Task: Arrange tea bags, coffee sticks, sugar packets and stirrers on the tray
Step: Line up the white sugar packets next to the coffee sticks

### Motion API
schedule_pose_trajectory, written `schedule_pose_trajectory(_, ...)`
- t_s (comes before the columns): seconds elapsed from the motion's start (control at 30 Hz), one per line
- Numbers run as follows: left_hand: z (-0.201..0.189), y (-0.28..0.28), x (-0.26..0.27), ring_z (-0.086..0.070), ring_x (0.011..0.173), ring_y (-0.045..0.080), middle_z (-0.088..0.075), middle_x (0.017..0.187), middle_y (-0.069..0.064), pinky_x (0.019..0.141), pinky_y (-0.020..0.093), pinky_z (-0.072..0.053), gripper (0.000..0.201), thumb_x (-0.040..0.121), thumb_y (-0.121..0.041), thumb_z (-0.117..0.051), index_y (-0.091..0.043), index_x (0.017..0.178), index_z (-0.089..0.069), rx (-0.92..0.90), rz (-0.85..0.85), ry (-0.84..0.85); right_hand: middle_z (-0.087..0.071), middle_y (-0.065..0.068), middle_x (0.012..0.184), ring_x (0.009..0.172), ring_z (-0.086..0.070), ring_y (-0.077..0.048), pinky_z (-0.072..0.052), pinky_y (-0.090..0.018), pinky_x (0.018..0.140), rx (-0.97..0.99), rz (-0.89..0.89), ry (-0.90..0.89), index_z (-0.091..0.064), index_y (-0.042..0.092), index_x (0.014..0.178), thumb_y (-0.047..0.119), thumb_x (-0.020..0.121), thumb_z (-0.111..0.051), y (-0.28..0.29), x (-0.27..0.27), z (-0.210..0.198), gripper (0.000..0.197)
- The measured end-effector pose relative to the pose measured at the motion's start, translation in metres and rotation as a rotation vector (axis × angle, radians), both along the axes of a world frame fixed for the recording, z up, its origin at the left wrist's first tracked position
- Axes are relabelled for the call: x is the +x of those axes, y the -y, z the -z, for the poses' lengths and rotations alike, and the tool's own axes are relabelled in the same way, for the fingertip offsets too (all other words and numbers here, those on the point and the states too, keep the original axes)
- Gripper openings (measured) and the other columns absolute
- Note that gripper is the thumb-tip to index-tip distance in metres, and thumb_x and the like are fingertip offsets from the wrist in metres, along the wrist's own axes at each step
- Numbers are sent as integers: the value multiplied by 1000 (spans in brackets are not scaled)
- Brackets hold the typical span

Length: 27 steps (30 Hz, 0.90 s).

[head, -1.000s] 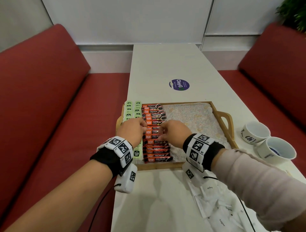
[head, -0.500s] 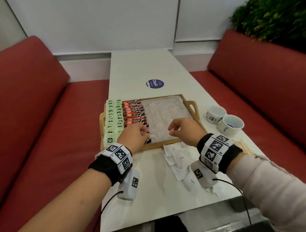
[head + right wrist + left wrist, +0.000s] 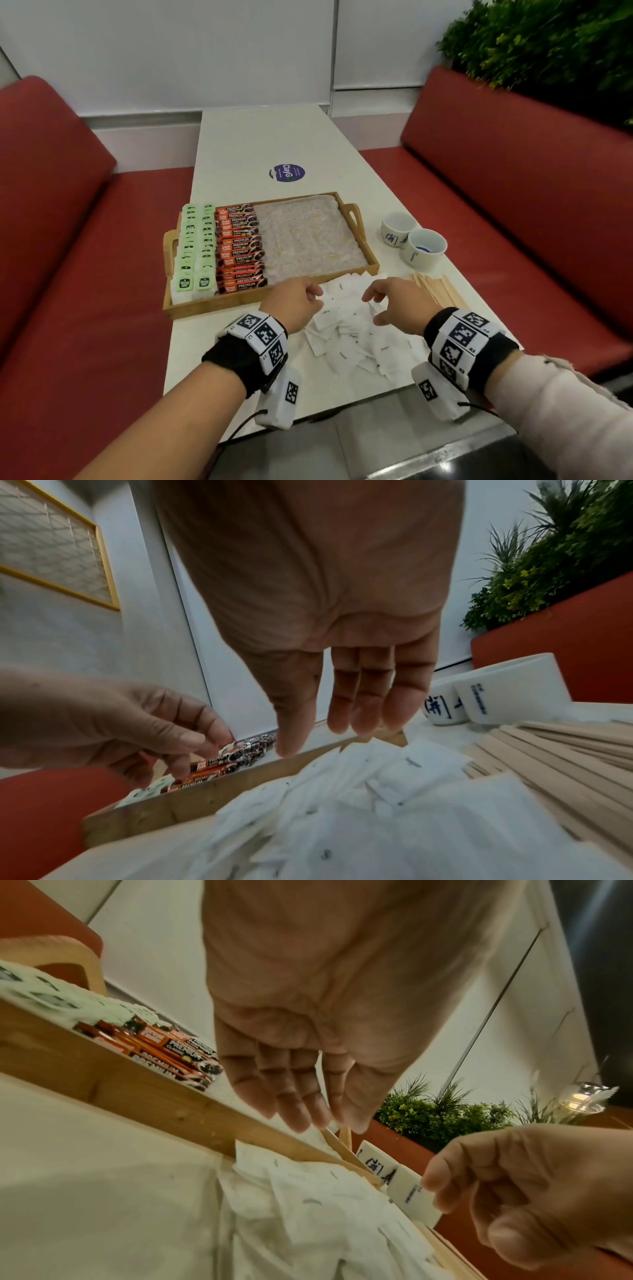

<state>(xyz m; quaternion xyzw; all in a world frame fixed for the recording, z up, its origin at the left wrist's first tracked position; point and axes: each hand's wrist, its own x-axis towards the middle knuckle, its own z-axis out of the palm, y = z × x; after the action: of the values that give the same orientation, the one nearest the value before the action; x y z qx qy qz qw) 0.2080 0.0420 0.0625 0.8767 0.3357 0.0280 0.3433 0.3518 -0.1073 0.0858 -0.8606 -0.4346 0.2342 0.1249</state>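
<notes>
A wooden tray (image 3: pixel 270 298) holds two columns of green tea bags (image 3: pixel 195 253) at its left and a row of orange coffee sticks (image 3: pixel 239 248) beside them; its right part is bare. A pile of white sugar packets (image 3: pixel 356 337) lies on the table in front of the tray. Wooden stirrers (image 3: pixel 440 291) lie to the pile's right. My left hand (image 3: pixel 298 303) hovers over the pile's left edge, fingers loosely bent, holding nothing. My right hand (image 3: pixel 394 305) hovers over the pile's right side, also empty, fingers (image 3: pixel 356 710) hanging relaxed above the packets (image 3: pixel 377 804).
Two white cups (image 3: pixel 412 241) stand right of the tray. A round purple sticker (image 3: pixel 287 173) lies on the white table (image 3: pixel 274 137) beyond it. Red benches (image 3: pixel 68 274) flank both sides, and a plant (image 3: pixel 548 41) rises at the back right.
Both hands left the coffee sticks on the tray and moved back toward me to hover over the sugar packet pile. The head view swung right, showing stirrers and cups.
</notes>
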Motion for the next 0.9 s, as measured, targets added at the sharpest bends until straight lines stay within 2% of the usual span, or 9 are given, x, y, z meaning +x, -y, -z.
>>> schedule_pose_trajectory(0.1, 5, 19, 11, -57, 96, 12, -59, 100, -7, 81, 22, -43, 20, 88, -25, -62, -21, 108, -63, -37, -6, -26, -55, 1, 115, 92, -49, -12, -41, -23, 76, -38, -41, 20, -59, 23, 120, 14, 77, -76, 13, 5, 3, 47)
schedule_pose_trajectory(0.23, 13, 46, 20, -56, 107, 15, -61, 114, -1, 90, 26, -44, 28, 87, -28, -65, -19, 113, -60, -24, 4, -102, -54, 1, 114, 91, -52, -15, -44, -26, 73, -81, -61, 56, -53, 25, 122, 18, 72, -80, 35, 8, 12, 57)
schedule_pose_trajectory(0.37, 19, 69, 26, -56, 107, 17, -58, 120, 3, 89, 27, -45, 44, 83, -30, -69, -16, 123, -54, -20, -38, -158, -53, -1, 112, 88, -54, -18, -45, -28, 72, -96, -37, 79, -50, 21, 113, 23, 74, -79, 55, 5, 27, 49)
schedule_pose_trajectory(0.43, 21, 79, 29, -56, 111, 20, -55, 126, 6, 92, 29, -46, 54, 82, -33, -70, -15, 128, -50, -12, -55, -187, -51, -3, 114, 87, -53, -20, -43, -29, 72, -108, -24, 94, -47, 18, 112, 27, 76, -77, 61, 1, 34, 47)
schedule_pose_trajectory(0.6, 23, 95, 39, -53, 117, 24, -46, 133, 9, 94, 32, -45, 68, 78, -39, -73, -15, 134, -43, 43, -120, -248, -46, -8, 129, 112, -55, -30, -48, -40, 91, -119, 90, 85, -35, 12, 130, 34, 80, -74, 64, -2, 46, 67)
schedule_pose_trajectory(0.73, 29, 106, 45, -53, 116, 27, -43, 133, 11, 94, 35, -46, 70, 77, -41, -74, -12, 132, -42, 50, -180, -283, -45, -12, 131, 116, -53, -31, -45, -37, 89, -100, 191, 22, -30, 9, 132, 35, 81, -72, 62, -7, 57, 71)
schedule_pose_trajectory(0.9, 42, 119, 47, -52, 116, 29, -42, 130, 12, 94, 36, -46, 71, 74, -37, -77, -11, 130, -41, 45, -201, -273, -45, -13, 130, 117, -51, -31, -43, -35, 92, 62, 333, -97, -37, 7, 128, 28, 79, -75, 58, -15, 67, 66)
